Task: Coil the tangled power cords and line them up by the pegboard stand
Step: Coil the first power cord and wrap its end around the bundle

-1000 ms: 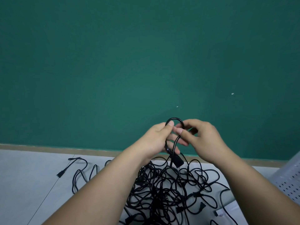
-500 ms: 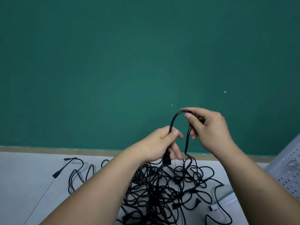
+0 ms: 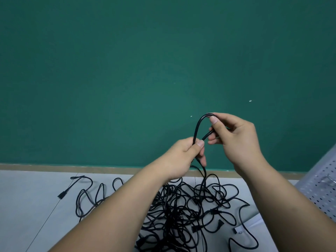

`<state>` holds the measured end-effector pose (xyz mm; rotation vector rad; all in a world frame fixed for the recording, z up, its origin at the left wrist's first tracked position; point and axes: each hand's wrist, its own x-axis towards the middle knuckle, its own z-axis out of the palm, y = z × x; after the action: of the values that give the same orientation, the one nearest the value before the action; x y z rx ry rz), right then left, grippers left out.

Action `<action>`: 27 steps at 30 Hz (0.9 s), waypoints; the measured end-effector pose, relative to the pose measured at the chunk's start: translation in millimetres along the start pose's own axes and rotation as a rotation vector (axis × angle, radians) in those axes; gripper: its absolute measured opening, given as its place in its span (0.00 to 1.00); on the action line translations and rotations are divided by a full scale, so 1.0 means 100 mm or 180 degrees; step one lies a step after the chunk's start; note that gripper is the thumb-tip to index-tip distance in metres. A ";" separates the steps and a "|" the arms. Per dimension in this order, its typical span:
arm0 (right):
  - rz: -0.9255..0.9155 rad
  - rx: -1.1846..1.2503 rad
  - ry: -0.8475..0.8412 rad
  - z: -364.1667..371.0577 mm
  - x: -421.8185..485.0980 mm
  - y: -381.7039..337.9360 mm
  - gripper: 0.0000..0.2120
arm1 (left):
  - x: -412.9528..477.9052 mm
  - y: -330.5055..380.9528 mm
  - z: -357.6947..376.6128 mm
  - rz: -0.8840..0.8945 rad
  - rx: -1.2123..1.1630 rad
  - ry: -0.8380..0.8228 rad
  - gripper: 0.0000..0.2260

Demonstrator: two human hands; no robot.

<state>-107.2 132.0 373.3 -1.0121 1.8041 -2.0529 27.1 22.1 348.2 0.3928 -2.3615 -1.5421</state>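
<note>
Black rubber-sheathed cord (image 3: pixel 196 131) is all that either hand has hold of. The left hand (image 3: pixel 181 155) is curled round it low down, thumb pressed across the strand, and the right hand (image 3: pixel 236 137) pinches the bend at the top, its lower fingers hooked loosely on the returning leg. Between them the cord makes one narrow loop held in the air in front of the green wall (image 3: pixel 127 70). The loop's long axis runs close to vertical, its crown is up and leaning a little toward the right hand, and its open end points down. From under the left hand the same strand drops almost straight into the heap (image 3: pixel 181 211) of tangled cords on the grey floor (image 3: pixel 36 206), just below both wrists. The heap has no single direction, though it spreads more sideways than front to back. A stray cord (image 3: pixel 85 193) snakes out of it to the left, and its plug (image 3: pixel 62 194) points down and left. At the right edge stands the pegboard stand (image 3: pixel 321 188), and no finished coil is visible beside it. I judge the task barely begun: this looks like the first turn of the first coil, with the rest of that cord to be freed, every other cord to be untangled and wound, and the whole line-up yet to be made.
</note>
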 end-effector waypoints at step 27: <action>-0.0982 -0.1110 -0.0615 -0.06 0.05 -0.65 0.10 | -0.16 0.16 -0.90 0.0073 -0.2615 0.1784 0.13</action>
<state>-97.5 147.6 436.5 -1.6139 2.0483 -1.7440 75.7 -40.7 395.4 0.4969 -1.1890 -1.9041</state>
